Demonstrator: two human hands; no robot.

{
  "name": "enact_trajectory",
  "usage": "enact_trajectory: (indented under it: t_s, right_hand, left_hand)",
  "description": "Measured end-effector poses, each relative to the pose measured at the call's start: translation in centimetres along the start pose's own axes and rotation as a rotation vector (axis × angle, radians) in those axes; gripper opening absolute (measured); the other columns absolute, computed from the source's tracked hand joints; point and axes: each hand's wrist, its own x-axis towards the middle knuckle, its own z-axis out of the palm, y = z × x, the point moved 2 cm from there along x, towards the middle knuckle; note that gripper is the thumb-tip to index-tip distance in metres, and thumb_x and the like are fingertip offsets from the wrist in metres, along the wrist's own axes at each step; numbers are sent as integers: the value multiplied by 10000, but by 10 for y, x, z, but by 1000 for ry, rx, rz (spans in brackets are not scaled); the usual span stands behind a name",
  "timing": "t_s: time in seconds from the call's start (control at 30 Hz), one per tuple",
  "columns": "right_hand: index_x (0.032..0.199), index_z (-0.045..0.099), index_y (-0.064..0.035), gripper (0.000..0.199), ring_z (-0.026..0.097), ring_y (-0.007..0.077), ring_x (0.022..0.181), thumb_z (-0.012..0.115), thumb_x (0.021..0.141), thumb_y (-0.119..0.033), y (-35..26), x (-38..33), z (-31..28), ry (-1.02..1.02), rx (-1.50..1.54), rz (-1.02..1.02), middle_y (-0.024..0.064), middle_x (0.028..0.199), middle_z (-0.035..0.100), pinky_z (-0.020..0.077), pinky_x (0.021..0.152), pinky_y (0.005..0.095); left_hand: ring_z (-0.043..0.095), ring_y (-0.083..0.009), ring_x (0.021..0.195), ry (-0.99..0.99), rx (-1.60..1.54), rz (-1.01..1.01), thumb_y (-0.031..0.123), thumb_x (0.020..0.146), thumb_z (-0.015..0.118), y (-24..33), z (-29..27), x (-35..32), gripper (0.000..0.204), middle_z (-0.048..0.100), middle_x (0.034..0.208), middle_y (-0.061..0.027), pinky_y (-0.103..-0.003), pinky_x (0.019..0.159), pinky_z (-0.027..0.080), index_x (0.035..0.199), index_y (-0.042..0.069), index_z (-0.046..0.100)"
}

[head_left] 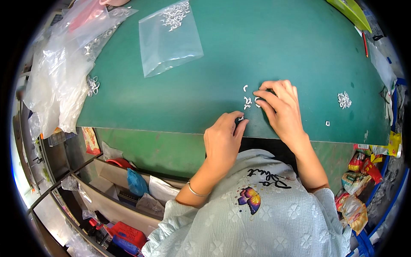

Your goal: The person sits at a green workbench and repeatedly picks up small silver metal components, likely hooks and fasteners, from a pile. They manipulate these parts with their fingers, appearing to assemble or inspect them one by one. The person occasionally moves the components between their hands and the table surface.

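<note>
My left hand point(223, 138) is near the table's front edge, thumb and forefinger pinched on a small curved silver piece point(241, 118). Just to its right, my right hand point(282, 109) rests its curled fingertips at another curved silver piece point(257, 103), partly hidden between thumb and forefinger. Between the hands, several similar pieces point(247, 103) lie close together on the green table mat point(222, 60). One more piece point(245, 88) sits a little farther back.
A clear plastic bag point(169, 53) holds many curved pieces at the back. Silver rings point(93, 86) lie beside large plastic bags point(60, 77) at left. At right are a small silver pile point(344, 100) and one single piece point(327, 123). A green tray point(352, 13) stands far right.
</note>
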Motion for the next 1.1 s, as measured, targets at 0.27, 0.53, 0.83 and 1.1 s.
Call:
enact_trajectory:
  t_s: [0.27, 0.53, 0.83, 1.1]
  right_hand:
    - [767, 599, -51, 105, 489, 219, 796, 678, 697, -52, 2, -2, 2, 13, -9, 37, 37, 835, 559, 351, 687, 332]
    - [923, 626, -21, 227, 534, 246, 820, 671, 701, -19, -17, -7, -16, 7, 389, 71, 92, 893, 612, 396, 721, 329]
    - [806, 642, 16, 142, 542, 215, 747, 662, 668, 47, -26, -11, -27, 48, 620, -6, 96, 820, 609, 420, 687, 319]
    - [795, 626, 9, 121, 534, 200, 742, 672, 687, 37, -23, -19, -28, 124, 768, 146, 89, 802, 610, 418, 705, 304]
  left_hand:
    - [342, -72, 467, -24, -271, -132, 21, 744, 691, -7, -3, 4, 101, 413, 542, 1, -218, 426, 273, 820, -6, 631]
    - [244, -7, 476, -540, -1615, -871, 189, 880, 588, -5, -9, 2, 165, 368, 661, 71, -162, 380, 182, 925, 34, 552]
    - [215, 2, 469, -644, -1679, -1019, 218, 909, 553, 19, 1, -5, 153, 287, 579, 98, -169, 384, 165, 829, 88, 544]
    - [306, -8, 521, -258, -1062, -506, -1, 807, 613, 31, -5, -10, 123, 349, 586, 82, -175, 450, 218, 929, -11, 630]
